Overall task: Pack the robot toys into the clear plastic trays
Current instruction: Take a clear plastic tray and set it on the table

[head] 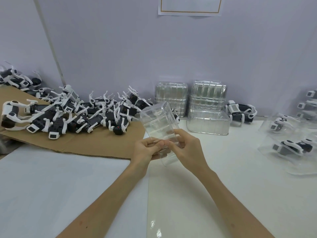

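Two bare forearms showed at the bottom edge, above the white bench (188, 194). The left hand (145, 150) and right hand (187, 148) met at centre with the thumbs almost touching. Both grasped the near end of one empty clear tray (157, 122). The left fingers were curled at its near left corner, and the right thumb and fingers pinched its near right edge. The tray was off the bench and tilted, far end raised.

Left of the hands, a brown cardboard sheet (89, 146) lay flat on the bench. It carried a loose pile of robot toys (77, 115), black bodies with white limbs and small grey square panels. More toys trailed to the far left; any print on them was too small to read.

Near the right edge, packed trays (291, 152) lay on the bench, each with a toy inside. More packed ones were stacked at the far right (310, 103).

Behind the held tray, an upturned tray (207, 124) sat on the bench. Behind it, two tray stacks (171, 98) stood side by side against the wall. Just right of them sat a lone robot toy (240, 112) with a gridded panel on top.

High on the pale wall (103, 48) hung a paper notice (190, 12) with a brown line border. The frame top cut it off, and its writing was unreadable.
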Action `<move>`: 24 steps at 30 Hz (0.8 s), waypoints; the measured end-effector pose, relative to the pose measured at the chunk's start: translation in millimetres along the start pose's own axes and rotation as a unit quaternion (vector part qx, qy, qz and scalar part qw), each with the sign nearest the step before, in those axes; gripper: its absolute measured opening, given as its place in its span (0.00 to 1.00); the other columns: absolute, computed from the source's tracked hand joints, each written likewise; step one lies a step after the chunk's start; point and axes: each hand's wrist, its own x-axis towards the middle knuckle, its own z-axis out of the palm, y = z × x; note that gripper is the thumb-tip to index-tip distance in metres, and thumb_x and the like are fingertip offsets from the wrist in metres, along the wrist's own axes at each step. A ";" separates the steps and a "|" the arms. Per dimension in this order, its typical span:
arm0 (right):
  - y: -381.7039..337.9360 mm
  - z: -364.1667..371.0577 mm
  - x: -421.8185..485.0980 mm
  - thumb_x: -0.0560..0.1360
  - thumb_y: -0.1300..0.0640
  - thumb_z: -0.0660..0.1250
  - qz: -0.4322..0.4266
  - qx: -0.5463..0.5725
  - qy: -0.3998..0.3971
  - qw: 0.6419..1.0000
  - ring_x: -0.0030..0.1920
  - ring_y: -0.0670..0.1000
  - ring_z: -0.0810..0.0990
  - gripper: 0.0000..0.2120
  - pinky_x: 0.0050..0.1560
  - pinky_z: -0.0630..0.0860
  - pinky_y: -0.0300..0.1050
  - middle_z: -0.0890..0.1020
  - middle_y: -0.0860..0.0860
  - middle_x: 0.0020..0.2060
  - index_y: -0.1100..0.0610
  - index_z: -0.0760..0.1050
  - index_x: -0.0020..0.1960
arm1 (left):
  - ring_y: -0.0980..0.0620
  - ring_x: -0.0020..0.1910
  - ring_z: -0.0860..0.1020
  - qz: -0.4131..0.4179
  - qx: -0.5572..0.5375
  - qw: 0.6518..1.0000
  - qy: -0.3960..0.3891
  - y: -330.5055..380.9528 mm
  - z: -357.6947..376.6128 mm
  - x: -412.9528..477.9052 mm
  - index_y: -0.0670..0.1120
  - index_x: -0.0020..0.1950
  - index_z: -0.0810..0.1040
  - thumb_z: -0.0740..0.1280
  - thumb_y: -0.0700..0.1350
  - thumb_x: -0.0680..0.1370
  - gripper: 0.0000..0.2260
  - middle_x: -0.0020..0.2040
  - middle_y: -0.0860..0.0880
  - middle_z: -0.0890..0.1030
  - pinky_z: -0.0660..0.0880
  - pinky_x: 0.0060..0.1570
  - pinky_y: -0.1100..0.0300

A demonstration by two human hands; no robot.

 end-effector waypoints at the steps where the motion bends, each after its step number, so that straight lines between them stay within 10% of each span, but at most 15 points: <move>1: 0.3 -0.5 0.0 0.74 0.58 0.75 0.000 -0.001 -0.001 1.000 0.37 0.45 0.85 0.14 0.42 0.81 0.42 0.86 0.47 0.41 0.55 0.79 0.58 | 0.43 0.40 0.86 -0.001 0.002 1.000 0.009 0.8 0.5 -0.5 0.38 0.42 0.81 0.73 0.37 0.74 0.03 0.42 0.40 0.86 0.81 0.37 0.58; 6: -2.2 -4.8 4.4 0.76 0.56 0.73 0.003 0.012 0.013 1.000 0.35 0.45 0.85 0.13 0.41 0.75 0.31 0.86 0.47 0.41 0.51 0.79 0.59 | 0.46 0.29 0.83 0.015 0.067 0.994 0.086 1.0 2.8 -2.2 0.52 0.23 0.67 0.81 0.49 0.65 0.23 0.29 0.42 0.81 0.78 0.28 0.60; 13: -4.4 -15.7 9.2 0.77 0.57 0.71 0.018 0.025 0.067 0.997 0.37 0.47 0.85 0.14 0.45 0.77 0.36 0.86 0.47 0.42 0.52 0.78 0.62 | 0.43 0.46 0.85 0.046 0.022 0.999 -0.009 3.3 5.1 -2.6 0.42 0.50 0.77 0.62 0.46 0.83 0.09 0.49 0.44 0.86 0.80 0.42 0.59; 24: 16.5 -66.8 17.2 0.70 0.54 0.67 0.027 -0.288 0.234 0.928 0.55 0.53 0.76 0.14 0.61 0.58 0.46 0.82 0.45 0.42 0.49 0.81 0.55 | 0.55 0.28 0.78 -0.044 -0.163 0.978 0.121 6.4 -16.7 9.7 0.47 0.42 0.71 0.52 0.36 0.83 0.14 0.33 0.50 0.80 0.70 0.38 0.60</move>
